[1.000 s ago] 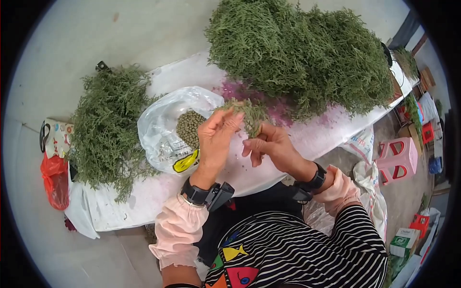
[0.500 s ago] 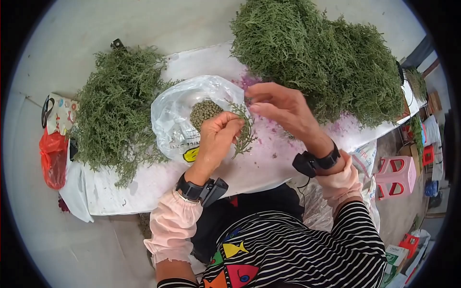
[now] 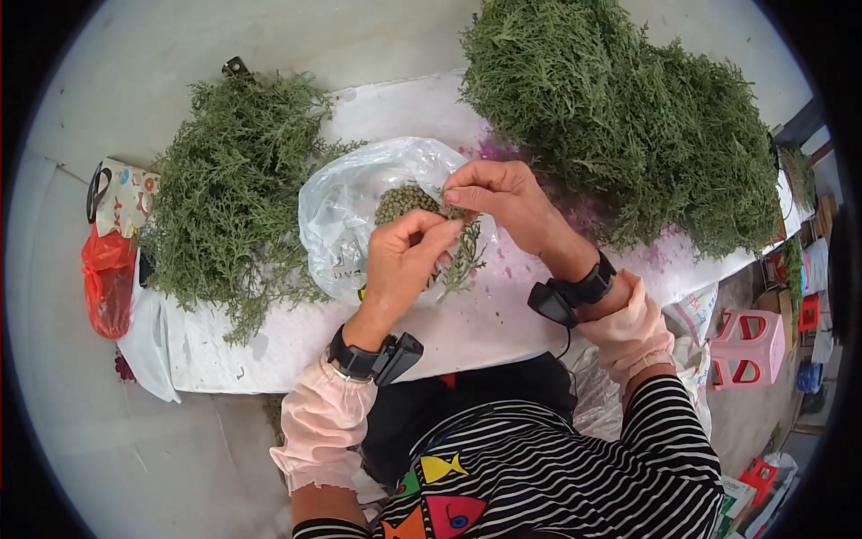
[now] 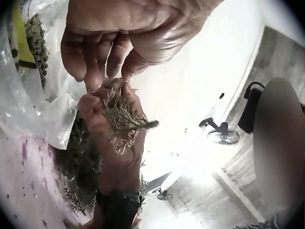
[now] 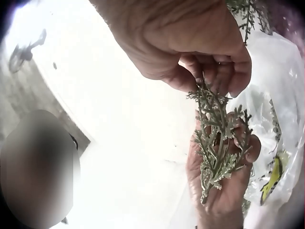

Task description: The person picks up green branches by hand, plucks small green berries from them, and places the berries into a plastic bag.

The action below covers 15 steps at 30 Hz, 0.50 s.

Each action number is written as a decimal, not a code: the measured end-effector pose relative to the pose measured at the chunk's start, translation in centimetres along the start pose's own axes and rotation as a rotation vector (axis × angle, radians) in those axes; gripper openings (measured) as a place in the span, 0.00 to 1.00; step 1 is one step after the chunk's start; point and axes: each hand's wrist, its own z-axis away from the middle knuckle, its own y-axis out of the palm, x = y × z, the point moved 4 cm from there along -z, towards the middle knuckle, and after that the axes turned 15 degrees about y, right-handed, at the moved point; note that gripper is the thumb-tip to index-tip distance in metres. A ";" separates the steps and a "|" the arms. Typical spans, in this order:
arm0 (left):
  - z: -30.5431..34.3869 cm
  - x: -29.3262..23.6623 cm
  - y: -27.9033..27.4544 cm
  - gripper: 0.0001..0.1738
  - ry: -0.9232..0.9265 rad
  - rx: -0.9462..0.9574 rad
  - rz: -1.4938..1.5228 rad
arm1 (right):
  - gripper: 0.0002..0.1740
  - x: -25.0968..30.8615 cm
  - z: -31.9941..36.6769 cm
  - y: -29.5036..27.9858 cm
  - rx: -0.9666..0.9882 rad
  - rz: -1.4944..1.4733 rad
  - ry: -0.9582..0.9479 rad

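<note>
A small evergreen sprig (image 3: pixel 465 260) with scaly green leaves hangs between the two hands, just over the right side of a clear plastic bag (image 3: pixel 337 202). The left hand (image 3: pixel 404 260) pinches it between thumb and fingers. Close above and to the right, the right hand (image 3: pixel 507 202) has thumb and fingertips together at the sprig's upper end. In the right wrist view the sprig (image 5: pixel 217 143) lies across the left palm, its tip at the right fingertips. Inside the bag sits a heap of small round greenish balls (image 3: pixel 402 203), partly hidden by the left hand.
A large pile of evergreen branches (image 3: pixel 620 126) covers the table's back right, and a smaller pile (image 3: pixel 238 189) lies at left. Purple stains mark the white table cover (image 3: pixel 404 346). A red plastic bag (image 3: pixel 108 283) hangs at the left end; a pink stool (image 3: pixel 750 346) stands at right.
The right hand moved away from the left, up and to the right, then came back to the sprig. The left hand kept holding a sprig near the bag. The head view shifted slightly.
</note>
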 end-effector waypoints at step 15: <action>-2.2 0.1 -1.5 0.09 -0.005 -0.162 0.299 | 0.03 -0.2 0.8 0.3 -0.258 -0.020 -0.068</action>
